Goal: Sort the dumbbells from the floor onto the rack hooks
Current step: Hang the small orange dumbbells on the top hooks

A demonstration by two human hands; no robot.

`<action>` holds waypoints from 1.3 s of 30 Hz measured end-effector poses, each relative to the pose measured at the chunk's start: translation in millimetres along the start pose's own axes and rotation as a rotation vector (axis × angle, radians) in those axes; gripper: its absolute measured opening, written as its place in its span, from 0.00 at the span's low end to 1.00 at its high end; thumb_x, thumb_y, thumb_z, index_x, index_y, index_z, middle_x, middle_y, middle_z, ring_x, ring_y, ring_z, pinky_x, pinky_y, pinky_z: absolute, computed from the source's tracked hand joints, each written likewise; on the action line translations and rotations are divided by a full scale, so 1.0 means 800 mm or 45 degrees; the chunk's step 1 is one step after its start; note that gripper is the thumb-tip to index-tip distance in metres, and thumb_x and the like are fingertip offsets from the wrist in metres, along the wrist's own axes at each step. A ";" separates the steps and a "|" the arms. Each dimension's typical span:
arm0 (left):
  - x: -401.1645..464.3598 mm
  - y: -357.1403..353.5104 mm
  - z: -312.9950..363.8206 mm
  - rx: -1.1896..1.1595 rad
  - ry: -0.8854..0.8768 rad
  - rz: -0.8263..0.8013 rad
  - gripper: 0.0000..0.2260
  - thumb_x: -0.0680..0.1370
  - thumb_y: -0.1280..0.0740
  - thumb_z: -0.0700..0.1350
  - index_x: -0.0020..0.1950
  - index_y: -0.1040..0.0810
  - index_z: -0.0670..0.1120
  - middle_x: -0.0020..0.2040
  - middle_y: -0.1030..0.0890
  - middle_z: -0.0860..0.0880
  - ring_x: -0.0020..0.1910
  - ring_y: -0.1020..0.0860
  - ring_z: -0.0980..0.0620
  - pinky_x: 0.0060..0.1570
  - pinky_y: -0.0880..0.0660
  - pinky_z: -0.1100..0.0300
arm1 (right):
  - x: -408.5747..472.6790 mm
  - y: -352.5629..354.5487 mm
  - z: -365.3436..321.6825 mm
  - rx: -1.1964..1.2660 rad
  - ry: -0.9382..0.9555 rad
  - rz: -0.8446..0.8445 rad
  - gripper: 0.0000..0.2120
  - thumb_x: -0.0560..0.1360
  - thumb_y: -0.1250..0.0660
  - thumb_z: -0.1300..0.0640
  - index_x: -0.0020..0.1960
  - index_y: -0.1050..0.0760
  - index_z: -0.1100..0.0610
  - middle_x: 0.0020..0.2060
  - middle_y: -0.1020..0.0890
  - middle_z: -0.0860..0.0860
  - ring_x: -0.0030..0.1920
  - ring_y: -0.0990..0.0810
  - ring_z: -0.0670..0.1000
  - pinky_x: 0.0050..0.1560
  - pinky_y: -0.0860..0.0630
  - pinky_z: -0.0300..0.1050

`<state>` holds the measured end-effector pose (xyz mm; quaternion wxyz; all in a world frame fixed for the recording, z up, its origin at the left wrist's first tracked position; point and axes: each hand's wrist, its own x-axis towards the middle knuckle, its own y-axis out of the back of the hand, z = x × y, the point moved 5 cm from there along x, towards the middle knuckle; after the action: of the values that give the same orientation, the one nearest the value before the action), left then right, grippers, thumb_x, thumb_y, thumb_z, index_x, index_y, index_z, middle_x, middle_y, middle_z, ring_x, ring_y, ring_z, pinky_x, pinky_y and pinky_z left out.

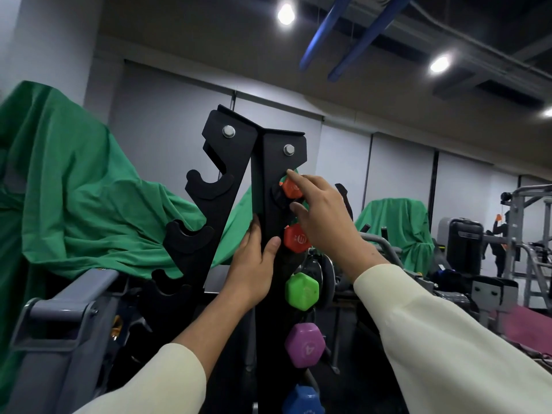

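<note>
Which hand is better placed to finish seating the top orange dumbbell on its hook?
Probably the right hand: it already grips the top orange dumbbell at the uppermost hook. The left hand is lower, gripping the rack upright.

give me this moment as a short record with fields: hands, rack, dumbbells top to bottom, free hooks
left hand: grips the edge of the black dumbbell rack
right hand: fingers on the top orange dumbbell at the highest hook
below it: orange dumbbell, green dumbbell, purple dumbbell, blue dumbbell
free hooks: left side hooks hold nothing
</note>
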<state>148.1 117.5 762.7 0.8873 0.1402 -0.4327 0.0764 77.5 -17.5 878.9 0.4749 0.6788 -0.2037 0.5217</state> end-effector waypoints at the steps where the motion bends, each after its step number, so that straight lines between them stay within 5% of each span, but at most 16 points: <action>1: -0.001 0.000 0.000 -0.007 0.006 -0.007 0.31 0.86 0.41 0.56 0.86 0.48 0.51 0.84 0.39 0.51 0.83 0.43 0.54 0.81 0.42 0.47 | 0.003 0.000 -0.001 0.008 -0.003 0.007 0.30 0.80 0.28 0.62 0.80 0.30 0.50 0.69 0.23 0.54 0.67 0.23 0.55 0.66 0.34 0.37; 7: -0.002 0.002 0.003 -0.024 0.009 -0.008 0.37 0.80 0.45 0.67 0.85 0.47 0.53 0.83 0.37 0.52 0.82 0.40 0.54 0.81 0.40 0.47 | 0.007 0.000 -0.004 -0.005 -0.024 0.148 0.24 0.79 0.27 0.62 0.74 0.23 0.54 0.61 0.18 0.57 0.58 0.19 0.58 0.54 0.37 0.34; 13: -0.006 0.004 0.007 -0.026 -0.016 -0.013 0.33 0.84 0.42 0.61 0.86 0.47 0.52 0.83 0.38 0.52 0.82 0.41 0.54 0.81 0.40 0.47 | 0.004 -0.005 -0.002 0.000 -0.097 0.247 0.22 0.79 0.27 0.58 0.73 0.23 0.53 0.54 0.17 0.56 0.52 0.19 0.58 0.51 0.34 0.41; 18: -0.006 0.003 0.007 -0.041 -0.014 -0.004 0.34 0.83 0.43 0.64 0.86 0.48 0.53 0.83 0.39 0.53 0.82 0.42 0.55 0.81 0.40 0.47 | -0.003 -0.010 -0.001 0.181 -0.186 0.332 0.23 0.77 0.24 0.56 0.71 0.22 0.52 0.54 0.16 0.53 0.50 0.16 0.55 0.60 0.21 0.52; 27: -0.004 0.000 0.003 -0.065 0.030 -0.010 0.38 0.78 0.46 0.70 0.85 0.47 0.55 0.83 0.38 0.53 0.82 0.41 0.55 0.80 0.39 0.47 | -0.011 -0.010 0.000 0.281 -0.248 0.291 0.26 0.75 0.23 0.55 0.72 0.24 0.53 0.59 0.16 0.50 0.56 0.16 0.51 0.64 0.21 0.54; 39: -0.041 0.018 0.037 0.051 0.055 -0.022 0.31 0.87 0.42 0.55 0.86 0.52 0.52 0.85 0.46 0.53 0.83 0.48 0.57 0.81 0.49 0.58 | -0.040 0.001 -0.012 0.199 -0.165 0.268 0.28 0.79 0.25 0.54 0.76 0.28 0.55 0.61 0.18 0.51 0.56 0.19 0.49 0.64 0.22 0.51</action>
<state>102.5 121.2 757.0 0.8940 0.1601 -0.4106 0.0806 60.0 -16.8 850.6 0.3491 0.7209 -0.2629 0.5379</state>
